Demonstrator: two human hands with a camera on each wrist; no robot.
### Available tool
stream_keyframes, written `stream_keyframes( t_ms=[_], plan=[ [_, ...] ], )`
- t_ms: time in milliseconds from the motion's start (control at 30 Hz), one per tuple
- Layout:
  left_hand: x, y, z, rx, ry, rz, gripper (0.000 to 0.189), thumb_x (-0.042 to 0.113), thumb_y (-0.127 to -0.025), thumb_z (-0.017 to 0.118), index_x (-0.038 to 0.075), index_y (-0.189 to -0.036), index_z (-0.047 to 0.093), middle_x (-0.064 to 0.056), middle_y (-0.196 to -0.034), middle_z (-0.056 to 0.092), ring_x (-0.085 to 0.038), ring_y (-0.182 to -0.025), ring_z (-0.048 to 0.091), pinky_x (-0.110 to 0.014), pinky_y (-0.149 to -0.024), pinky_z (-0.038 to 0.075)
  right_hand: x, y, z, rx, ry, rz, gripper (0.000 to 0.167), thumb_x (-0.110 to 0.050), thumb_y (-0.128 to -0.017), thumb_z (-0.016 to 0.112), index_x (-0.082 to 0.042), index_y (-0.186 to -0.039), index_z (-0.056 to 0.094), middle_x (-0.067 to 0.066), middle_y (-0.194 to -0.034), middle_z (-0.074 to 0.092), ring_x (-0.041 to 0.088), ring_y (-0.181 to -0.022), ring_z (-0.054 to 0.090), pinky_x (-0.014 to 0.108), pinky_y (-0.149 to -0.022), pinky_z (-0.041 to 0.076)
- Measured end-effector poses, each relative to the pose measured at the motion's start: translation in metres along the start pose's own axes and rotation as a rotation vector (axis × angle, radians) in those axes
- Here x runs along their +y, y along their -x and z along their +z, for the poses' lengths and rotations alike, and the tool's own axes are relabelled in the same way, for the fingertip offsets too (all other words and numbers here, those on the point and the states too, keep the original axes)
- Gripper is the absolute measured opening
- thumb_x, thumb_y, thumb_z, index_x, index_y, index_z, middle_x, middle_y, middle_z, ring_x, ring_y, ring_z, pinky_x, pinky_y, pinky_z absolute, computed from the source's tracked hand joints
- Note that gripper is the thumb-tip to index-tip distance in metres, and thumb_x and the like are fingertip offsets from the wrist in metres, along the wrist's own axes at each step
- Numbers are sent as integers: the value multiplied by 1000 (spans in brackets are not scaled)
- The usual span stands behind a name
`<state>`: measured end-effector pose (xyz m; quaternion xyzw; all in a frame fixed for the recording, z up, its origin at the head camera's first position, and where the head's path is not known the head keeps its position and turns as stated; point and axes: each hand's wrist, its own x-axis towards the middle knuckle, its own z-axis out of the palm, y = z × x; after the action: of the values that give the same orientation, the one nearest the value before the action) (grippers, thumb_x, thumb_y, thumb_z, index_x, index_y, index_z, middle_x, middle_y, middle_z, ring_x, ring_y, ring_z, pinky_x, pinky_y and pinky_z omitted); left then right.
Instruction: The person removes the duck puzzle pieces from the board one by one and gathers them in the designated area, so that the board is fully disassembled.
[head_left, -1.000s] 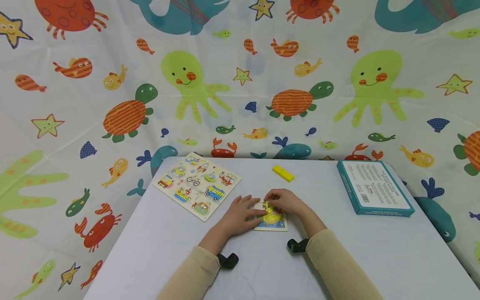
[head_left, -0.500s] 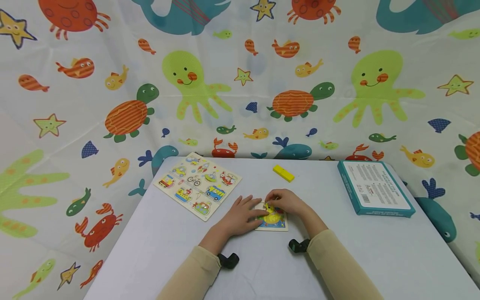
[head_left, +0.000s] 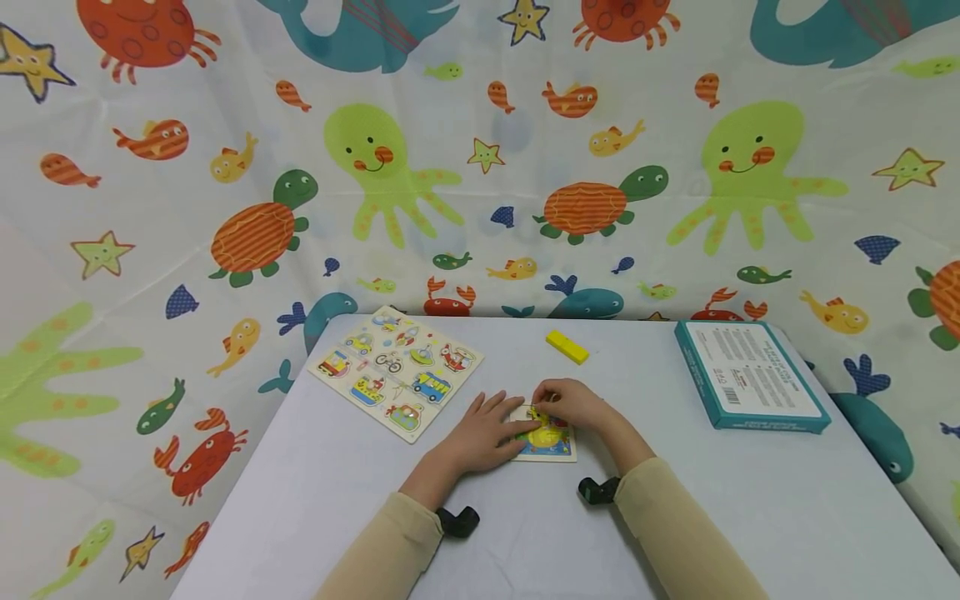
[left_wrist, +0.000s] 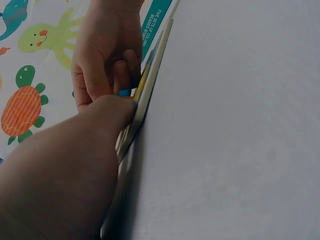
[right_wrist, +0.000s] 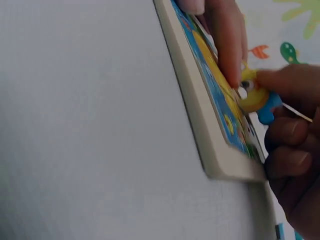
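A small puzzle board (head_left: 555,456) with a yellow figure on a blue ground lies flat on the white table. My left hand (head_left: 480,437) rests on its left side, fingers spread, thumb and fingertips reaching over the picture. From the right, my right hand (head_left: 572,403) bends over the board's top edge. In the right wrist view, thumb and finger of that hand pinch a small yellow and blue puzzle piece (right_wrist: 254,99) with a printed eye, tilted close over the picture. A finger of the left hand (right_wrist: 227,45) comes right up to the piece. From the head, the right fingers mostly hide it.
Left of the hands lies a larger puzzle board (head_left: 390,361) printed with vehicles. A yellow block (head_left: 567,347) sits behind the hands. At the right is a teal box (head_left: 753,372) with a white printed label. A sea-animal cloth (head_left: 480,200) hangs behind the table (head_left: 300,517).
Both hands stay almost in place over the small board. The right fingers have shifted very slightly to the right; otherwise little differs.
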<state>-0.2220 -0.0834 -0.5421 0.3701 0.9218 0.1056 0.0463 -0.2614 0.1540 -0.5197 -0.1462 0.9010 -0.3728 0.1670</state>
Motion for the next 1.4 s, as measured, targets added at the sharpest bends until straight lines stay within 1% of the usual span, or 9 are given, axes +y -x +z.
stream_keyframes(
  t_ms=[200, 467, 500, 600, 733, 800, 933, 1133, 1400],
  plan=[
    [0, 0, 1, -11, 10, -8, 45, 55, -102, 40, 59, -145, 30, 8, -165, 23, -28, -154, 14, -58, -123, 9, 2, 2, -2, -13, 0, -32, 4, -28, -96, 65, -25, -96, 68, -4, -90, 65, 16, -81, 56, 29, -71, 47],
    [2, 0, -4, -30, 29, -8, 44, 54, -101, 42, 59, -145, 32, 7, -164, 23, -29, -154, 14, -58, -124, 7, -3, -2, -3, 19, 1, 32, 7, -24, -96, 64, -20, -94, 69, -1, -88, 65, 17, -79, 56, 30, -70, 47],
    [2, 0, -4, -32, 30, -10, 44, 54, -101, 41, 59, -144, 32, 7, -164, 23, -29, -154, 14, -58, -124, 7, -2, -3, -4, 25, -8, 34, 7, -25, -96, 64, -20, -94, 69, -1, -89, 65, 17, -80, 56, 29, -70, 46],
    [4, 0, -5, -43, 42, -11, 44, 55, -102, 40, 60, -144, 31, 6, -164, 24, -29, -154, 13, -59, -124, 7, 4, -1, -5, 34, -69, 40, 8, -25, -97, 62, -19, -96, 67, 0, -91, 63, 17, -72, 52, 28, -63, 44],
    [4, 0, -5, -45, 49, -17, 45, 54, -101, 42, 58, -145, 33, 6, -164, 25, -30, -154, 14, -59, -123, 7, 11, 3, -8, 14, -159, 34, 10, -29, -97, 63, -20, -98, 67, 2, -93, 63, 18, -59, 46, 27, -52, 40],
    [4, 0, -5, -39, 42, -19, 45, 54, -101, 42, 57, -145, 34, 6, -164, 25, -30, -154, 15, -59, -123, 8, 11, 5, -11, -1, -178, 23, 13, -33, -97, 63, -21, -100, 68, 3, -94, 63, 18, -58, 45, 26, -51, 39],
    [3, 0, -2, -37, 34, -21, 45, 56, -101, 40, 58, -146, 32, 6, -164, 24, -29, -154, 14, -59, -123, 7, 9, 9, -18, 1, -211, 39, 16, -36, -95, 65, -22, -103, 68, 4, -92, 62, 19, -59, 48, 26, -53, 41],
    [2, 0, 0, -36, 44, -22, 46, 57, -101, 40, 58, -146, 31, 6, -164, 24, -28, -154, 13, -58, -124, 6, 12, 20, -33, 8, -208, 85, 16, -31, -98, 62, -21, -109, 69, 7, -84, 62, 21, -63, 53, 26, -56, 43],
    [1, 0, 1, -13, 39, -19, 45, 57, -101, 39, 58, -145, 32, 7, -164, 23, -28, -154, 13, -57, -124, 6, 30, 37, -60, 41, -215, 83, 18, -26, -99, 61, -14, -112, 65, 11, -87, 61, 23, -67, 55, 30, -62, 47]
  ],
)
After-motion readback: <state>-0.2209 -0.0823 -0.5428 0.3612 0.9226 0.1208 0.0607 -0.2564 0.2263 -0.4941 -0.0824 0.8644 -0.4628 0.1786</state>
